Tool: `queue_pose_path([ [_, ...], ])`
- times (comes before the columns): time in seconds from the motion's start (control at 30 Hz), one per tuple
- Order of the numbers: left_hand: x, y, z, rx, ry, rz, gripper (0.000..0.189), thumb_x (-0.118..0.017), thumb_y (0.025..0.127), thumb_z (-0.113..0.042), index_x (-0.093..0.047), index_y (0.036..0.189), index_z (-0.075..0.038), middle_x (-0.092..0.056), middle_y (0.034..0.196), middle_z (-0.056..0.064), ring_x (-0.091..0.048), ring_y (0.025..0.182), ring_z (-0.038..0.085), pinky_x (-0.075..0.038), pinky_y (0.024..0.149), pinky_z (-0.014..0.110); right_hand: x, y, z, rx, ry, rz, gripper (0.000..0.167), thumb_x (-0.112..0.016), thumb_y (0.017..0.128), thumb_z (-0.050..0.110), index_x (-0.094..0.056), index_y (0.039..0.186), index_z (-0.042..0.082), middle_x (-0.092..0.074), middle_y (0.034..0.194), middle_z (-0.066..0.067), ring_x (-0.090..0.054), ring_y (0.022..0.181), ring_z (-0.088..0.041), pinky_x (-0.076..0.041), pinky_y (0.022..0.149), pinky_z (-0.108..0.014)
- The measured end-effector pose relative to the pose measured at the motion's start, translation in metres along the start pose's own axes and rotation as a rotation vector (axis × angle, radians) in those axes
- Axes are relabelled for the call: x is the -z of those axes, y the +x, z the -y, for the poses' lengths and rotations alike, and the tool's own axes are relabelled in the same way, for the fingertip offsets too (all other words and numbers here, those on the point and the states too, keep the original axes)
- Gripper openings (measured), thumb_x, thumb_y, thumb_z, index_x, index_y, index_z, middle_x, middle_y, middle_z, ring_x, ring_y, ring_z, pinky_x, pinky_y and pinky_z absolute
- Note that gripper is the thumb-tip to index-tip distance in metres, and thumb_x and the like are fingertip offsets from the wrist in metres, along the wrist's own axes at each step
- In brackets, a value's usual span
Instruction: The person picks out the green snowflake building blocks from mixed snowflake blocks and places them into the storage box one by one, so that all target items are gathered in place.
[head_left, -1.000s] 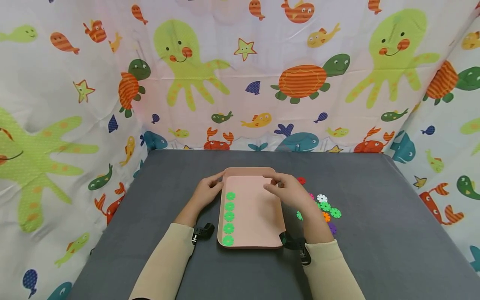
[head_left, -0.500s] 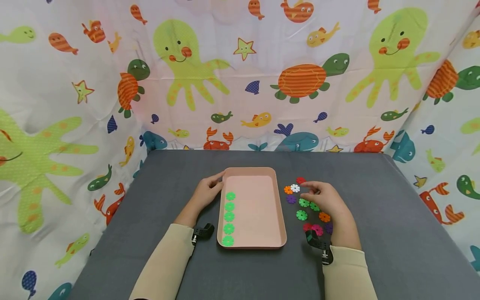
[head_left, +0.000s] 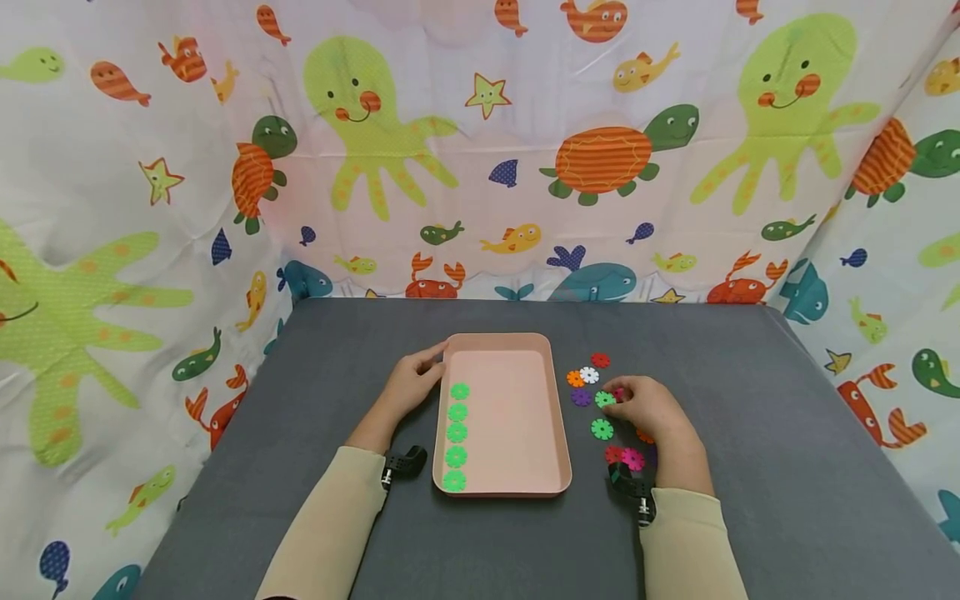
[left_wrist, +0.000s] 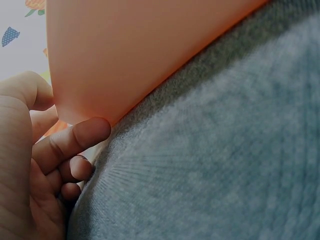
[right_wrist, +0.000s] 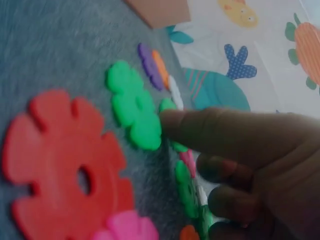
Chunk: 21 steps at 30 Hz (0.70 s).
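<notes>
A pink tray stands on the grey table with a column of several green snowflake discs along its left side. My left hand grips the tray's left edge near the far corner; in the left wrist view its fingers touch the outer wall. Right of the tray, my right hand pinches a green snowflake disc at table level. The right wrist view shows the thumb partly covering that disc, and the index fingertip is hidden. Another green disc lies flat nearer the camera.
Loose snowflake discs lie around the right hand: red, white, orange, purple and pink. Some are partly under the hand. A sea-animal printed cloth hangs behind the table.
My right hand has moved from over the tray rightward to the loose discs, then down slightly onto a green one, which has shifted a little. My left hand has stayed at the tray's edge.
</notes>
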<state>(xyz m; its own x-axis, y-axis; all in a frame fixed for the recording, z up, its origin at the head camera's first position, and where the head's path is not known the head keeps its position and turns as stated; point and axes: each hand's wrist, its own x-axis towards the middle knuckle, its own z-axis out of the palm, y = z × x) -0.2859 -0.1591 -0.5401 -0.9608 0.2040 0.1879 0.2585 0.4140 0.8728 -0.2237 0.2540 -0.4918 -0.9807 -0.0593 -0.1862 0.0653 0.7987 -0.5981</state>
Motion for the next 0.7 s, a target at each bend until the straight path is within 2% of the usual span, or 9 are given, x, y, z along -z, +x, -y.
queue_pose_path([
  [0.13, 0.0, 0.0, -0.001, 0.005, 0.01, 0.001, 0.045, -0.062, 0.104, -0.02, -0.059, 0.148, -0.024, -0.053, 0.062, 0.003, -0.047, 0.058, 0.019, -0.039, 0.06, 0.032, 0.001, 0.003, 0.002, 0.077, -0.055, -0.048, 0.036, -0.077, 0.091, 0.025, -0.073, 0.121, 0.007, -0.06, 0.096, -0.01, -0.056, 0.087, -0.028, -0.047, 0.072, -0.042],
  [0.27, 0.0, -0.001, -0.003, 0.006, 0.014, 0.003, 0.045, -0.062, 0.104, -0.019, -0.059, 0.148, -0.022, -0.053, 0.061, 0.004, -0.046, 0.057, 0.019, -0.038, 0.059, 0.032, 0.003, 0.003, 0.008, 0.144, -0.034, -0.097, 0.036, -0.075, 0.091, 0.024, -0.071, 0.122, 0.006, -0.063, 0.113, -0.015, -0.06, 0.099, -0.033, -0.051, 0.084, -0.051],
  [0.33, -0.001, -0.001, -0.002, 0.005, 0.016, 0.001, 0.044, -0.062, 0.103, -0.019, -0.059, 0.148, -0.021, -0.053, 0.061, 0.003, -0.047, 0.057, 0.019, -0.038, 0.06, 0.032, 0.004, 0.0, 0.015, 0.154, 0.001, -0.108, 0.038, -0.074, 0.092, 0.023, -0.069, 0.125, 0.006, -0.063, 0.118, -0.016, -0.06, 0.1, -0.032, -0.052, 0.082, -0.049],
  [0.4, -0.001, -0.001, -0.002, 0.006, 0.014, 0.0, 0.044, -0.062, 0.103, -0.019, -0.059, 0.148, -0.021, -0.053, 0.062, 0.003, -0.047, 0.057, 0.018, -0.038, 0.06, 0.032, 0.006, -0.004, 0.023, 0.16, 0.049, -0.111, 0.038, -0.073, 0.093, 0.023, -0.068, 0.127, 0.006, -0.062, 0.12, -0.015, -0.059, 0.095, -0.031, -0.052, 0.074, -0.045],
  [0.5, -0.001, 0.0, -0.001, 0.009, 0.005, 0.001, 0.044, -0.062, 0.104, -0.02, -0.059, 0.148, -0.022, -0.055, 0.063, 0.003, -0.049, 0.06, 0.018, -0.04, 0.061, 0.032, 0.008, -0.01, 0.037, 0.174, 0.118, -0.114, 0.038, -0.074, 0.092, 0.02, -0.068, 0.128, 0.008, -0.06, 0.113, -0.014, -0.053, 0.084, -0.028, -0.046, 0.062, -0.039],
  [0.7, -0.001, 0.001, 0.002, 0.003, -0.01, 0.001, 0.045, -0.062, 0.104, -0.021, -0.059, 0.148, -0.023, -0.053, 0.062, 0.003, -0.049, 0.06, 0.018, -0.04, 0.061, 0.031, 0.008, -0.017, 0.066, 0.267, 0.204, -0.11, 0.034, -0.076, 0.091, 0.017, -0.072, 0.124, 0.01, -0.053, 0.09, -0.014, -0.046, 0.074, -0.026, -0.039, 0.059, -0.038],
])
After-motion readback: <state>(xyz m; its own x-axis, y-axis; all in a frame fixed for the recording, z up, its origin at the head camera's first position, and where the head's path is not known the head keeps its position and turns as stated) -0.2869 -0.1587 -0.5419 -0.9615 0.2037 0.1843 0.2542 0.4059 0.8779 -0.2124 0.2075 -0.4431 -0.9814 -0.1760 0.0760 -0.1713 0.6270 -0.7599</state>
